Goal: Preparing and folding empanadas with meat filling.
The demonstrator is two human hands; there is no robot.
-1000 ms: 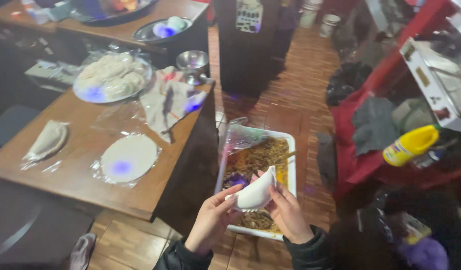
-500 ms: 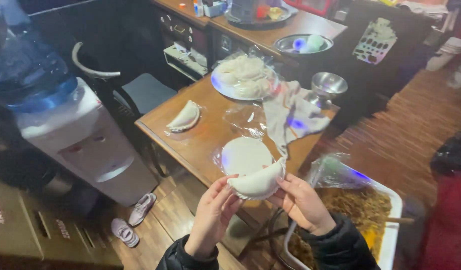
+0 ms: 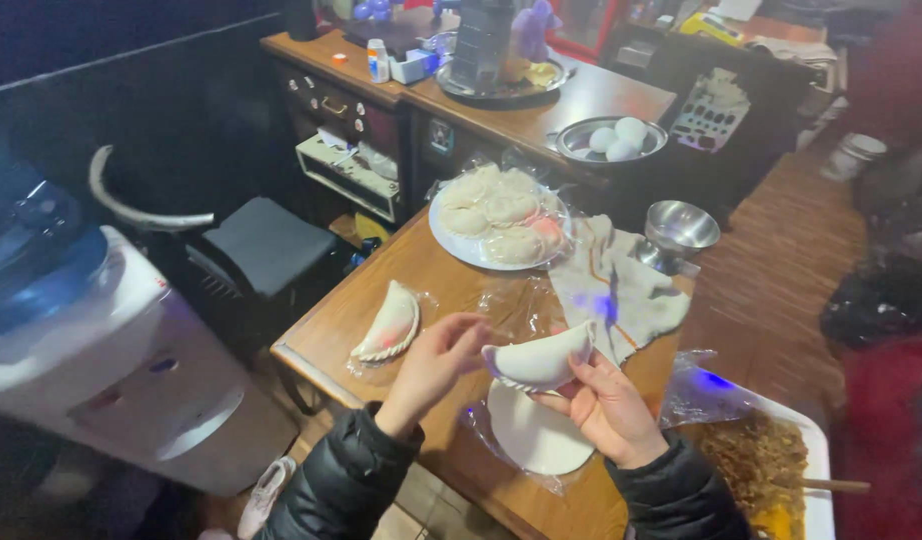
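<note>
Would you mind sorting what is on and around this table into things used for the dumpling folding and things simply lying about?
In use:
- folded dumpling, held by left hand and right hand
- round dough wrapper
- finished dumpling
- tray of filling
- plate of dough pieces

Lying about:
- cloth
- steel bowl
- bowl of eggs
- water dispenser
- chair

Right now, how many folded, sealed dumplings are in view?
2: one dumpling held in both hands, one finished dumpling lying on the table.
</note>
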